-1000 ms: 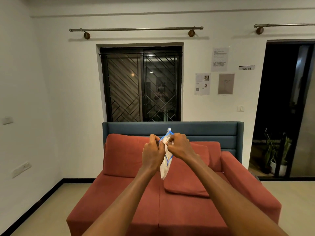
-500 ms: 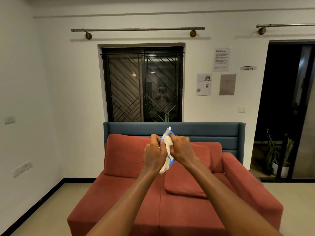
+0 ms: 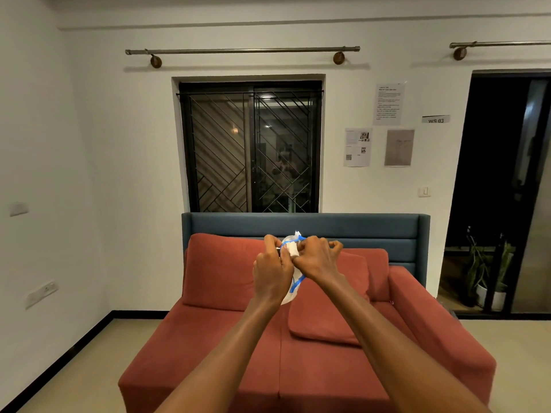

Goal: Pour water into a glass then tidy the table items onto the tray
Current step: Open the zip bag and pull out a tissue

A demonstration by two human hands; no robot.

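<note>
Two hands were held up together in front of the person, over a red sofa. The left hand and the right hand both pinched a small white packet with blue edges. The fingers of both hands were curled and pressed on the top part of the packet. The rest of the packet hung down between the two hands, toward 6 o'clock. What was inside the packet could not be told.

The sofa had a loose red cushion lying on its seat, at 5 o'clock from the hands. Behind the sofa stood a blue panel. At 12 o'clock from the hands was a dark window with bars. At 2 o'clock some papers were stuck on the white wall. At 3 o'clock, by a dark doorway, stood potted plants.
</note>
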